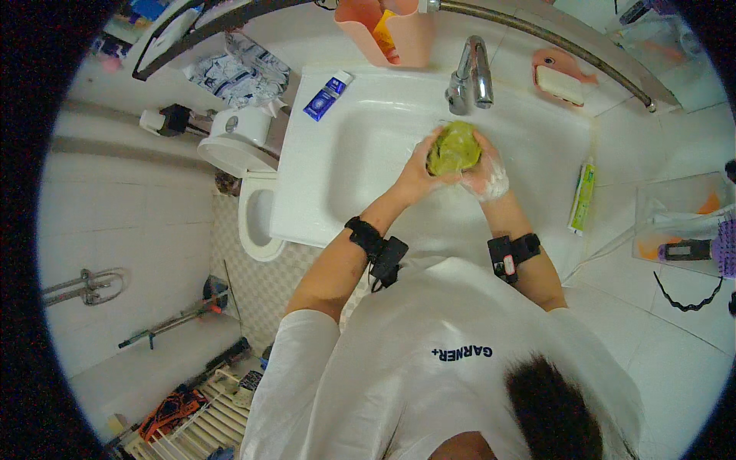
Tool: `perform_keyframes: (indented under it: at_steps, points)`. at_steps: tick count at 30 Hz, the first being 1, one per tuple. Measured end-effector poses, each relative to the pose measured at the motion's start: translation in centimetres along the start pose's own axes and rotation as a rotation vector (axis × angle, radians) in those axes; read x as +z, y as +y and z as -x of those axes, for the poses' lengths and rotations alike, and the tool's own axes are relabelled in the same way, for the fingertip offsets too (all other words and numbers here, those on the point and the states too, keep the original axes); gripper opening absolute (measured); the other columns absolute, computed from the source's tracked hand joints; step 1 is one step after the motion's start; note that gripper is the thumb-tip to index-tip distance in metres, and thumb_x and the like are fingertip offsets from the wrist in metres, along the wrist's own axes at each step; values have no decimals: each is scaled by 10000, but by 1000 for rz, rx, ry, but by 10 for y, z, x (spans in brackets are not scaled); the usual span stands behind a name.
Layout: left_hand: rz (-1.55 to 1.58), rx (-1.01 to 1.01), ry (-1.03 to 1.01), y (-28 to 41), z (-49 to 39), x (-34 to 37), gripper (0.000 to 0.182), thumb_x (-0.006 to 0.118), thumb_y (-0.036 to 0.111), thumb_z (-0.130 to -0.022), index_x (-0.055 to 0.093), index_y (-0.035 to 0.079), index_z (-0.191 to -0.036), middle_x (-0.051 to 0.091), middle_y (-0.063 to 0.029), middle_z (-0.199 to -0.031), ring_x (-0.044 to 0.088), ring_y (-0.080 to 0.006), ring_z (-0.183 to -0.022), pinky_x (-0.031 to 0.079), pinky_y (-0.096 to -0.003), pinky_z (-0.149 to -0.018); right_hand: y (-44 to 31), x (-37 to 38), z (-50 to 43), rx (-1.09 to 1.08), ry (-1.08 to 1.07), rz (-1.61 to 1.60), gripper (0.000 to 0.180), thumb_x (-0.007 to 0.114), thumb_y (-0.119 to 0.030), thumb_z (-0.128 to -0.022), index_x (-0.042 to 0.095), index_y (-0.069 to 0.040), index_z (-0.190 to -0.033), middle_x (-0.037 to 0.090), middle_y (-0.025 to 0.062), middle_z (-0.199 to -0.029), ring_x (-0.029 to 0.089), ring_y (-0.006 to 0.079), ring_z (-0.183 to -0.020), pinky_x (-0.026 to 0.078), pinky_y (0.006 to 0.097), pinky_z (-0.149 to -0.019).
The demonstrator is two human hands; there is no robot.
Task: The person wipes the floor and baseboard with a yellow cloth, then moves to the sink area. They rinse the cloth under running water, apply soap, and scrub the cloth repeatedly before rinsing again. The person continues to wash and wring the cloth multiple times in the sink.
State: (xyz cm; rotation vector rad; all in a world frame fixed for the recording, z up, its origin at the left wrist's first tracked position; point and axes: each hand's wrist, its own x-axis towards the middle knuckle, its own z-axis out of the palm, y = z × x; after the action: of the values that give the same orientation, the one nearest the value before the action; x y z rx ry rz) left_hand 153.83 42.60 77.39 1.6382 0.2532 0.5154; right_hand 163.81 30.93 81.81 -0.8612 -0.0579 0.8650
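Observation:
Both of my hands are cupped around a rounded yellow-green object [454, 148], wet and shiny on top; what exactly it is, I cannot tell. My left hand [422, 167] grips its left side, and my right hand [486, 169] holds the right side. White lather covers the back and wrist of the right hand. They are over the basin of a white sink [359, 155], just below a chrome faucet [474, 75]. I cannot see any water stream from the spout.
A blue tube [328, 96] lies on the sink's back left corner, a green tube [582, 196] on the right rim. Behind stand a pink holder [397, 34] and a pink whale-shaped dish with soap [558, 83]. A metal rail [535, 34] arches above. A toilet [261, 215] stands left.

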Motion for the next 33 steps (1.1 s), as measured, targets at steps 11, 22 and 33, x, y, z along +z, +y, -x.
perform_keyframes:
  at_steps: [11,22,33]
  points:
    - [-686,550,-344,23,11,15,286,569,297,-900,654,49,-786,642,-105,-782,600,-263,-624,485,-367,-549,39,-54,-7,11,248,424,261,512,-303,-930,551,-61,-1018,597,92,-976,588,196,-901,493,328,-791]
    - [-873,321,23,14,8,33,412,462,371,-925,675,86,-717,619,-158,-620,591,-344,-533,461,-431,-476,32,6,6,200,300,-127,348,404,-395,-970,582,-106,-895,598,31,-802,577,179,-745,501,336,-672]
    - [-967,425,-84,35,1,25,149,583,256,-828,624,153,-729,599,-94,-602,591,-290,-518,459,-411,-458,43,1,14,171,84,-79,244,444,-308,-957,569,-104,-1001,608,85,-952,578,229,-903,477,393,-852]
